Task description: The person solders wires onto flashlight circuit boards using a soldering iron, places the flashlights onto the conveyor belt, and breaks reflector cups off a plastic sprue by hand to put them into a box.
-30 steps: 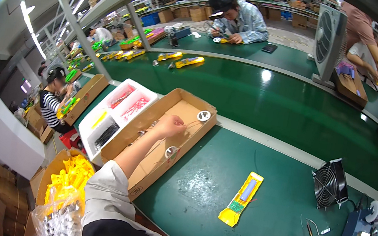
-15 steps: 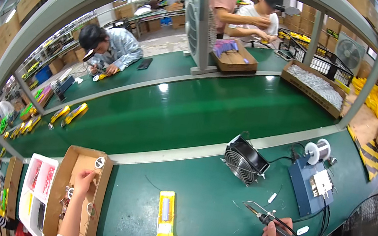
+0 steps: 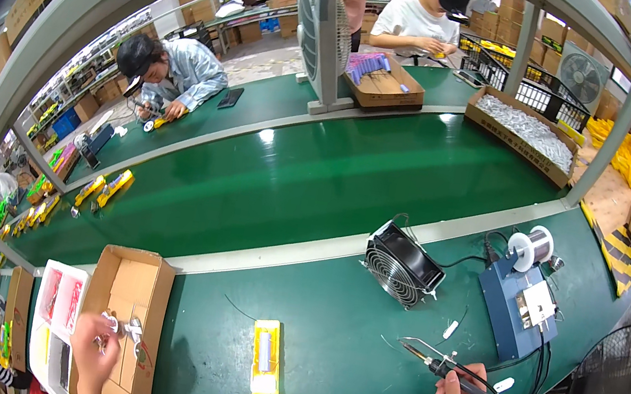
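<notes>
My right hand [image 3: 458,393] grips a soldering iron [image 3: 433,366] with a bent metal solder-feed tube along it, its tip pointing left above the bench. Over an open cardboard box [image 3: 155,320] at the left, my left hand [image 3: 95,352] has its fingers closed at a small round silvery part [image 3: 112,323]. Another silvery part [image 3: 134,328] shows just beside the fingers; whether it is also held is unclear. Between my hands, a yellow plastic casing [image 3: 264,391] lies on the green bench with a pale purple cylindrical cell [image 3: 264,351] in it.
A blue solder-feeding unit [image 3: 507,314] with a wire spool [image 3: 532,249] stands right, beside a small black fan [image 3: 404,265]. White trays [image 3: 48,320] flank the box. Beyond runs a green conveyor [image 3: 319,173] carrying yellow casings [image 3: 115,187]. Several people work across it.
My left hand has moved left and nearer within the box, away from the round white part it was at. The view has shifted slightly; my right hand still holds the soldering iron.
</notes>
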The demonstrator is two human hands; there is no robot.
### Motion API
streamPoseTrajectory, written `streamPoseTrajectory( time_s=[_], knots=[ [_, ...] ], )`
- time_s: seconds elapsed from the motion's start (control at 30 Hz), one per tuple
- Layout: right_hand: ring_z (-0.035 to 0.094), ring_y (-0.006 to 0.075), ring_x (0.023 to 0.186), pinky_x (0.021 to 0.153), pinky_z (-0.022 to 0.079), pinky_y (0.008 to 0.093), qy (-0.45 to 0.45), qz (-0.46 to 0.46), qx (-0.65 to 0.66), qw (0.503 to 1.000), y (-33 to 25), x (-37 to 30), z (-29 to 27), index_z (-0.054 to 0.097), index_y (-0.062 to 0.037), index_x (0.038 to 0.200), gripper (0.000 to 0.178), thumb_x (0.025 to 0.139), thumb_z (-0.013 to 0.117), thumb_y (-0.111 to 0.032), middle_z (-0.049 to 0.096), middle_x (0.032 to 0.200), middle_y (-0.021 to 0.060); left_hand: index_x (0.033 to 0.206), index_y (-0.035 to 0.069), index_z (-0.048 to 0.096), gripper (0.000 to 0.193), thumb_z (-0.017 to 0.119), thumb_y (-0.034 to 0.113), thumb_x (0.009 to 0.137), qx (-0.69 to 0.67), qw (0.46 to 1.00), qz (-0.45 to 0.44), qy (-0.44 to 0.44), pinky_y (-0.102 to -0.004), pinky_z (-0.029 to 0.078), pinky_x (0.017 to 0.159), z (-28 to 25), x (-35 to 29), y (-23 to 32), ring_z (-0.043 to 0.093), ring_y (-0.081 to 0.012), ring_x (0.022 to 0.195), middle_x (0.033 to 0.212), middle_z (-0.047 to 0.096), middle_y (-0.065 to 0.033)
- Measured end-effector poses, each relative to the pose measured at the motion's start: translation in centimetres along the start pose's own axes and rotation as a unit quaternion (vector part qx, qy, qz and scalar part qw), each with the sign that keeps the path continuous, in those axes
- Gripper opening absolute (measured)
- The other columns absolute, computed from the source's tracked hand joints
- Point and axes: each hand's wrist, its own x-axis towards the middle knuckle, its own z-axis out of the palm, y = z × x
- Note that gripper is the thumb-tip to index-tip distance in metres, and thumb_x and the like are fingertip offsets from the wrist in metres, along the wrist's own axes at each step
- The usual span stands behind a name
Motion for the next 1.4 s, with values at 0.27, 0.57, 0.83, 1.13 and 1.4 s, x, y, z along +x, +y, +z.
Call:
streamPoseTrajectory(
  time_s=[0.27, 0.57, 0.83, 1.13, 1.4],
  knots=[
    [0.039, 0.0051, 0.042, 0.036, 0.031, 0.0161, -0.004, 0.027, -0.013, 1.000, -0.1, -0.2, 0.4, 0.038, -0.0035, 0.080, 0.016, 0.079, 0.053, -0.009, 0.041, 0.062, 0.0016, 0.070, 0.012, 0.057, 0.018, 0.065, 0.005, 0.056, 0.024, 0.955, 0.126, -0.269, -0.0327, 0.041, 0.069, 3.3, -8.7, 10.2, 0.057, -0.0169, 0.074, 0.075, 0.060, 0.0018],
    [0.037, 0.0055, 0.037, 0.033, 0.031, 0.0163, -0.019, 0.007, 0.040, 0.999, 0.4, -0.4, 0.9, 0.039, -0.0030, 0.081, 0.011, 0.079, 0.050, -0.003, 0.041, 0.059, 0.0023, 0.070, 0.008, 0.056, 0.009, 0.064, 0.006, 0.068, -0.140, 0.983, -0.043, -0.108, -0.0385, 0.040, 0.078, 10.0, -12.4, 11.8, 0.054, -0.0232, 0.074, 0.073, 0.058, -0.0043],
    [0.036, 0.0044, 0.037, 0.033, 0.032, 0.0162, -0.039, -0.040, 0.032, 0.998, 0.9, -0.7, 0.6, 0.038, -0.0032, 0.081, 0.014, 0.079, 0.052, -0.006, 0.042, 0.060, 0.0023, 0.073, 0.006, 0.055, 0.005, 0.060, 0.007, 0.072, -0.198, 0.967, -0.162, 0.006, -0.0415, 0.037, 0.083, 13.6, -14.1, 13.6, 0.050, -0.0218, 0.065, 0.064, 0.052, -0.0042],
    [0.036, 0.0044, 0.038, 0.034, 0.030, 0.0160, -0.045, -0.041, 0.000, 0.998, 0.9, -0.7, 1.4, 0.036, -0.0045, 0.080, 0.017, 0.081, 0.052, -0.010, 0.041, 0.060, 0.0013, 0.074, 0.005, 0.055, 0.004, 0.059, 0.007, 0.074, -0.213, 0.942, -0.256, 0.041, -0.0408, 0.032, 0.088, 14.7, -13.8, 14.6, 0.050, -0.0185, 0.062, 0.064, 0.053, -0.0033],
    [0.036, 0.0052, 0.038, 0.033, 0.028, 0.0160, -0.064, -0.029, 0.012, 0.997, 0.9, -0.6, 1.5, 0.038, -0.0043, 0.082, 0.017, 0.081, 0.052, -0.013, 0.041, 0.061, 0.0014, 0.072, 0.006, 0.055, 0.006, 0.061, 0.007, 0.073, -0.222, 0.929, -0.292, 0.049, -0.0398, 0.033, 0.087, 14.6, -13.5, 14.8, 0.050, -0.0174, 0.059, 0.061, 0.052, -0.0022]
  ],
)
